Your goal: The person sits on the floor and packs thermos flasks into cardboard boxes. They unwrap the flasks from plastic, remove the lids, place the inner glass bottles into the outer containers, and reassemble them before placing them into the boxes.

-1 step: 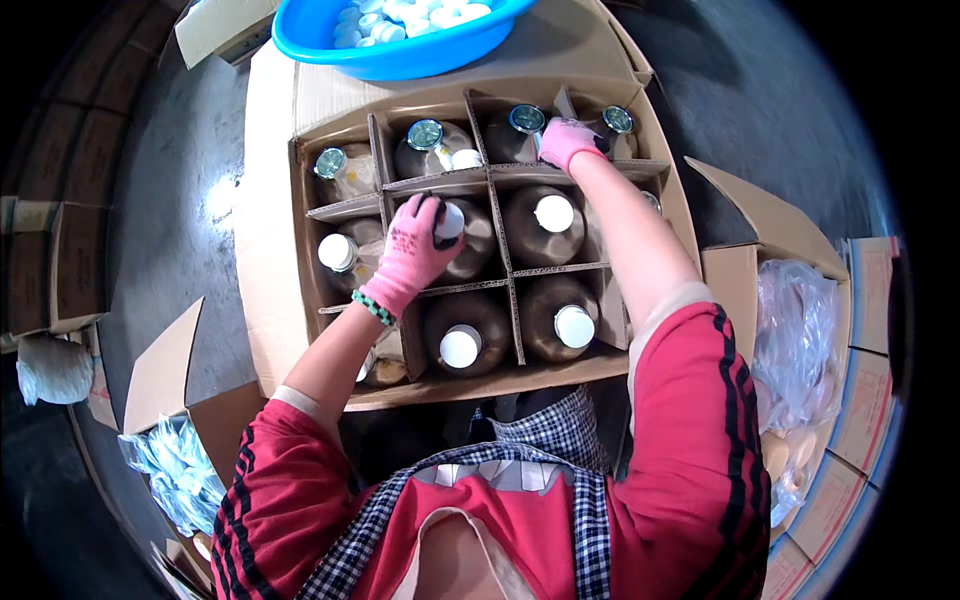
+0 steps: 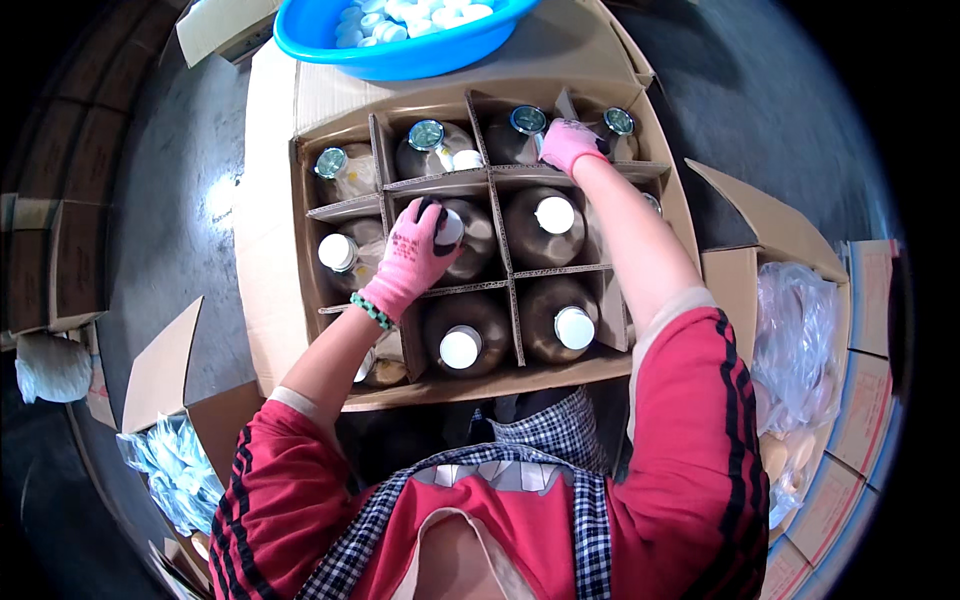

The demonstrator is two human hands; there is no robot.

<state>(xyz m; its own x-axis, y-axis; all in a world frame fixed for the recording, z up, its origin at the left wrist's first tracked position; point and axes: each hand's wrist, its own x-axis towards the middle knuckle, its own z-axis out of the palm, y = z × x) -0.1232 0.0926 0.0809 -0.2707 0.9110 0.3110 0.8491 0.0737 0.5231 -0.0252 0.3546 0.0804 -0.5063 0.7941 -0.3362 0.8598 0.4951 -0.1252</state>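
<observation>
My left hand (image 2: pixel 417 250), in a pink glove with dark fingertips, grips the white cap (image 2: pixel 450 227) on a large bottle in the middle row of a divided carton (image 2: pixel 300 180). My right hand (image 2: pixel 571 145), also pink-gloved, is closed down between two back-row bottles, beside an uncapped bottle neck (image 2: pixel 528 120); its fingertips and what they hold are hidden. White caps top other bottles, such as the front bottle (image 2: pixel 461 347) and the right middle bottle (image 2: pixel 555 214). Several back-row necks are open, and a loose white cap (image 2: pixel 467 160) lies by one.
A blue basin (image 2: pixel 400 65) of white caps sits on the carton's far flap. At the left stands an open box with bluish plastic (image 2: pixel 180 465). On the right, another open box holds clear plastic bags (image 2: pixel 795 330), with stacked cartons (image 2: pixel 862 390) beyond it.
The fingers of my left hand have shifted slightly around the white cap. My right hand and the bottles look the same.
</observation>
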